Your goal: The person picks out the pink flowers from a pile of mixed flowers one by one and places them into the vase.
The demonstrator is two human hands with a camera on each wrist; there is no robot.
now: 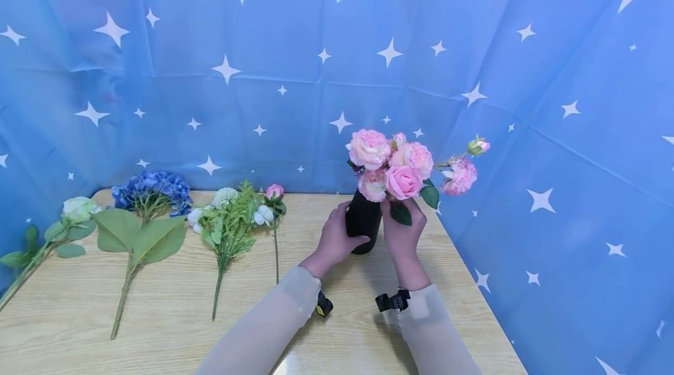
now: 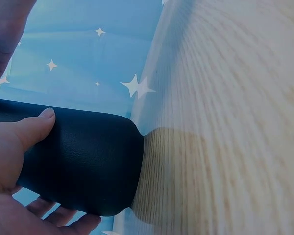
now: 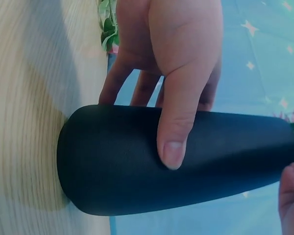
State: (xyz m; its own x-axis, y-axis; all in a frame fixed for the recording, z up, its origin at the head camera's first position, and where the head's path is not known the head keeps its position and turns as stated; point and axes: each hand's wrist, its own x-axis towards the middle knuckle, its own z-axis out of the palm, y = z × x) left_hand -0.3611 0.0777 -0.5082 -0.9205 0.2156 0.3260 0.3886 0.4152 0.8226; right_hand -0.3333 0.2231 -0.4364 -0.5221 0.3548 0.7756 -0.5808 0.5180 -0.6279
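A black vase [image 1: 363,223] stands upright on the table, with pink flowers [image 1: 402,181] above its mouth. My left hand [image 1: 338,236] grips the vase from the left side. In the left wrist view the left thumb [image 2: 36,128] lies along the vase [image 2: 88,161], with fingers around its underside in that view. My right hand [image 1: 404,231] is raised at the vase's upper right, just under the blooms. A green leaf [image 1: 401,213] and the flowers cover its fingertips. At the right wrist view's edge, the right hand [image 3: 291,193] is partly visible beside the vase mouth; its hold is hidden.
Left on the wooden table [image 1: 174,316] lie a pale green-white flower stem [image 1: 79,211], a blue hydrangea [image 1: 152,191], a green-and-white spray [image 1: 226,223] and a single pink bud stem [image 1: 275,234]. Blue star-patterned cloth [image 1: 284,24] hangs behind and at the right.
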